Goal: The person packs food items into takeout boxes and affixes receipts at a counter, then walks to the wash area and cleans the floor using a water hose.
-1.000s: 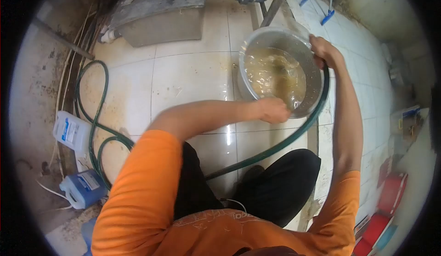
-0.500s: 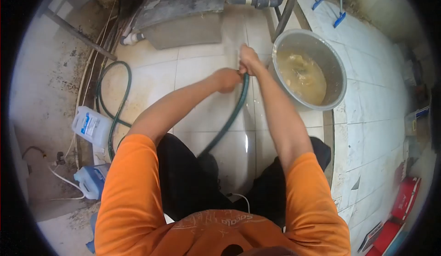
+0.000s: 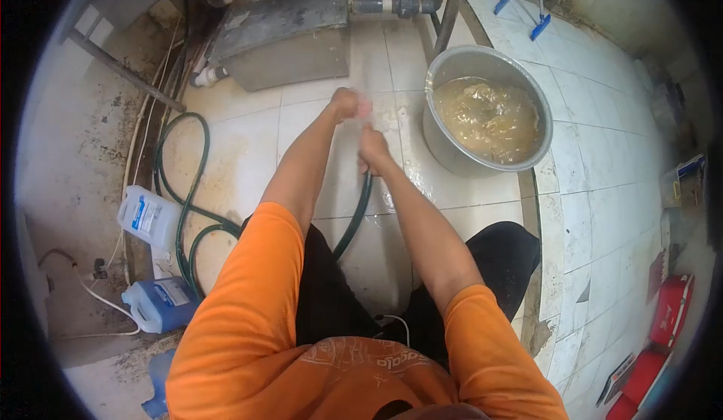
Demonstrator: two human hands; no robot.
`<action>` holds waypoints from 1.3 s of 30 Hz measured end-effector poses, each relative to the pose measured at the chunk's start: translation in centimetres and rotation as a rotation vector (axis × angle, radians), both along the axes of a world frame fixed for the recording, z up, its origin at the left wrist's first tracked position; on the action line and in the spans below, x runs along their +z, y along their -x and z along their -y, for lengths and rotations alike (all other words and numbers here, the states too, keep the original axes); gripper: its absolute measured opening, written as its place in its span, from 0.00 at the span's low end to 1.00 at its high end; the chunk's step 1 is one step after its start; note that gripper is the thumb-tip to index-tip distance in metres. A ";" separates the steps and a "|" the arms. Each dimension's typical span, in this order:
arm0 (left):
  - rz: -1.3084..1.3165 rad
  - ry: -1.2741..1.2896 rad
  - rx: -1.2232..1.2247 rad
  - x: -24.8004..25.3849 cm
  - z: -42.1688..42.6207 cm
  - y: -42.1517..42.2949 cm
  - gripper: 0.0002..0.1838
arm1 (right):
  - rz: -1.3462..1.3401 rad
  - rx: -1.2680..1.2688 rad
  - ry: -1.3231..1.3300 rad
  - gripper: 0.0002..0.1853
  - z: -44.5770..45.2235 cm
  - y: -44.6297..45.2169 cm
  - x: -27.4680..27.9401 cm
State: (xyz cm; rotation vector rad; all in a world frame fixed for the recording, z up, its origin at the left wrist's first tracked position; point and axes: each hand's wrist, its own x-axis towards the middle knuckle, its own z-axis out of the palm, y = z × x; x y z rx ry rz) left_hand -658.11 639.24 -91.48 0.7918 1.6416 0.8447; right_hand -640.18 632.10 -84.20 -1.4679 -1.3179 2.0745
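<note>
My right hand (image 3: 371, 151) is wrapped round the end of a green hose (image 3: 354, 224), which runs down between my legs. Just ahead and to its left, my left hand (image 3: 346, 104) is closed beside a small pinkish blur at the fingers; what it holds I cannot make out. Water seems to spray from the hose end, blurred against the floor tiles. A large round metal pot (image 3: 471, 165) stands upright to the right of my hands, holding murky, rippling yellowish water.
A grey metal box (image 3: 290, 58) with pipes stands ahead. Two jugs, one whitish (image 3: 151, 216) and one blue (image 3: 169, 303), are at the left by looped hose. Blue-headed squeegees (image 3: 540, 27) are far right; red containers (image 3: 672, 311) lie lower right.
Both hands and the hose end have come away from the pot, to its left. My left hand has left the pot's rim and since moved forward, apart from my right hand.
</note>
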 end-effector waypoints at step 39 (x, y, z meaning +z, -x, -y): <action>0.177 -0.285 -0.018 -8.8 22.8 -12.9 0.20 | -0.065 -0.483 0.463 0.38 0.2 -1.3 -9.9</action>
